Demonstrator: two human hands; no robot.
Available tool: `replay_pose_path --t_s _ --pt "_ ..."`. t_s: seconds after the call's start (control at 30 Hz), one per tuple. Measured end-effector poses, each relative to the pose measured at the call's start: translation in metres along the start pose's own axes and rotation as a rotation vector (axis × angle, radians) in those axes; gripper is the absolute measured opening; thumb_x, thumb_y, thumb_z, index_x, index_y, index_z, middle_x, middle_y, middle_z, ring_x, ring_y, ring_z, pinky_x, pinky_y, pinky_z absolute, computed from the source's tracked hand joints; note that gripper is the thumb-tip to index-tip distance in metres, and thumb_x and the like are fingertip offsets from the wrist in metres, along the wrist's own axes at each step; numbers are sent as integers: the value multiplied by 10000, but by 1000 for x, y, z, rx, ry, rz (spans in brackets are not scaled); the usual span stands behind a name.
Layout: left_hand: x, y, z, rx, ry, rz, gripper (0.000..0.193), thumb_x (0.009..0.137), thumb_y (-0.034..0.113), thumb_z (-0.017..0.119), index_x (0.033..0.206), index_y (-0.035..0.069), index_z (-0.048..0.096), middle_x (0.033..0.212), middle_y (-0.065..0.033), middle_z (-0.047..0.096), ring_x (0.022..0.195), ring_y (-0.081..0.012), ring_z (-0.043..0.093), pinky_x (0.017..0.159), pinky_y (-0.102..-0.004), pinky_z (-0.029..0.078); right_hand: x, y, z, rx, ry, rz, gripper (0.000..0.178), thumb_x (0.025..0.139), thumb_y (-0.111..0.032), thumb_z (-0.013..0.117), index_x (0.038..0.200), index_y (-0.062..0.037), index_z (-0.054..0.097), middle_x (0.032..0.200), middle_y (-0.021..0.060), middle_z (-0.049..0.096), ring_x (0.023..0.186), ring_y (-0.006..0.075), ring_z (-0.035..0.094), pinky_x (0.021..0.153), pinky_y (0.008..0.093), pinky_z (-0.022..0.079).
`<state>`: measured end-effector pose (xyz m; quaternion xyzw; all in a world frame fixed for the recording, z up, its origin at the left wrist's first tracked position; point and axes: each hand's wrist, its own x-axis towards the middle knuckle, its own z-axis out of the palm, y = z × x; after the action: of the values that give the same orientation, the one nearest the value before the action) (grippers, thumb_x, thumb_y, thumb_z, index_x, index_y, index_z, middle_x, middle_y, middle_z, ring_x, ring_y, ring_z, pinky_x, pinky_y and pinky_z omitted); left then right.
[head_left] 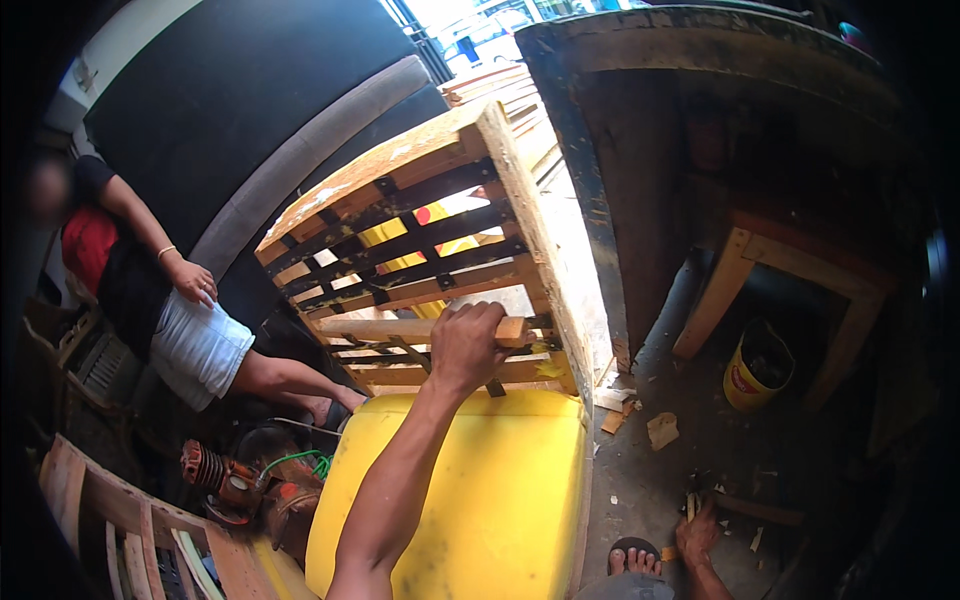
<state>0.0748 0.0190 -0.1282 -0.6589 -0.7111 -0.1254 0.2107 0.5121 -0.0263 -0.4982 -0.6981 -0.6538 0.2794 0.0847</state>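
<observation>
My left hand [468, 345] is closed around a wooden bar [390, 328] that runs across a wooden frame [535, 215]. Black webbing straps [440, 238] are stretched and woven over this frame, which stands tilted behind a yellow upholstered seat [480, 480]. My left forearm passes over the seat. Low on the right, my right hand [697, 535] is down near the floor beside my sandalled foot [635, 557]. Its fingers are bent around a small pale piece that I cannot make out. A dark strip [760, 508] lies just beyond that hand.
Wood scraps [662, 431] litter the floor. A yellow bucket [758, 368] stands under a wooden stool-like frame [770, 255]. At left are a reddish compressor motor [235, 485], a slatted wooden piece [145, 535] and another person [180, 290]. A dark panel [575, 150] rises behind.
</observation>
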Motion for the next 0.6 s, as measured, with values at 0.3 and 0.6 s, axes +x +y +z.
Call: replay_pose_path --t_s 0.3,0.6 --pt "-1 -2 -38 -569 -116 -54 520 957 485 694 1196 25 649 1151 -166 615 1075 -327 619 939 -409 482 -2 4 -7 65 -36 -25 705 813 -88 728 1463 -118 453 1308 246 617 1115 475 653 970 518 518" --pt "19 9 -15 -87 237 -117 407 1075 304 501 1288 -17 632 1273 -229 605 1165 -398 588 1022 -477 457 2 7 -3 32 -32 -56 676 820 -120 724 1445 -102 465 1297 240 622 1128 458 651 946 516 523"
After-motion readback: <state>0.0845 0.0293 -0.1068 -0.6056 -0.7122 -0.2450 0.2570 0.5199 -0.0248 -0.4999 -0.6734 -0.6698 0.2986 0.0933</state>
